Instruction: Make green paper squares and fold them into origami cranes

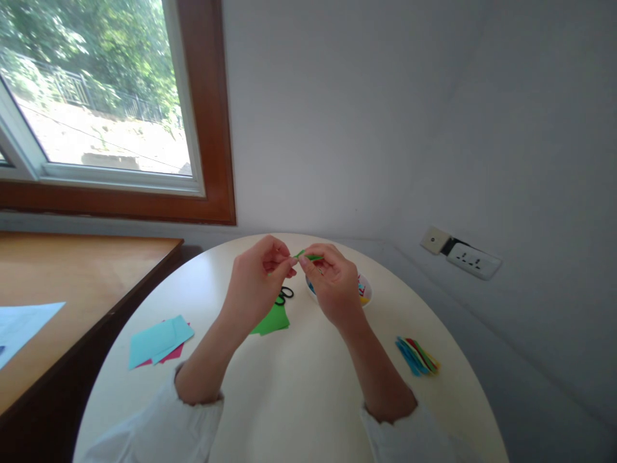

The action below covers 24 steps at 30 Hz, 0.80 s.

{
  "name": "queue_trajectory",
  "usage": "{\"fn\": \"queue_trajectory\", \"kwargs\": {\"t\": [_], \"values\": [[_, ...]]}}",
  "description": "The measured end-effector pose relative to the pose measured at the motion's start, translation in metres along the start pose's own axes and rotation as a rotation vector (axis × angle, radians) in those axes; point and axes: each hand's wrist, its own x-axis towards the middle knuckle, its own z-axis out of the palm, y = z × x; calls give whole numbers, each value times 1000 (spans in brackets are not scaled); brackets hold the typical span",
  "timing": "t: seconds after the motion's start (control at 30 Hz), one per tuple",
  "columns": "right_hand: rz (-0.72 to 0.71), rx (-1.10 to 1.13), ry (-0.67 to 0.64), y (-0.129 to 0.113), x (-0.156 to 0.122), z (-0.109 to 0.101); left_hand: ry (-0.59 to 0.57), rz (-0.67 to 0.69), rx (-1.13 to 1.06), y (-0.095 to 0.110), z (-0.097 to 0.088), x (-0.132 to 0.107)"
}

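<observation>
Both hands meet over the far half of the round table, pinching one small piece of green paper (pixel 314 257). My left hand (pixel 263 270) grips its left end between thumb and forefinger. The fingers of my right hand (pixel 332 276) are closed on the rest of the strip, which they partly cover. Below my left hand lie green paper sheets (pixel 274 320), with black-handled scissors (pixel 287 292) on or against them; the blades are hidden. Behind my right hand and wrist, partly covered, is a white bowl (pixel 370 297) with small coloured pieces in it.
Light blue and pink paper sheets (pixel 161 339) lie at the left of the white round table (pixel 299 399). A bundle of coloured strips (pixel 417 356) is at the right. A wooden desk (pixel 87 263) with a printed sheet (pixel 24 325) adjoins on the left; a wall socket (pixel 473 260) is at right.
</observation>
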Motion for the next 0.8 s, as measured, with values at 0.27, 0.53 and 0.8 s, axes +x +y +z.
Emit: {"fn": "queue_trajectory", "kwargs": {"t": [0.27,0.53,0.8], "values": [[-153,-244,79,-6,-1,1,17,122,253,-2,-1,-2],[-188,-301,74,-11,-2,-2,145,306,377,-5,-2,-2],[68,92,53,-7,-1,-1,54,484,411,-6,-14,5]]}}
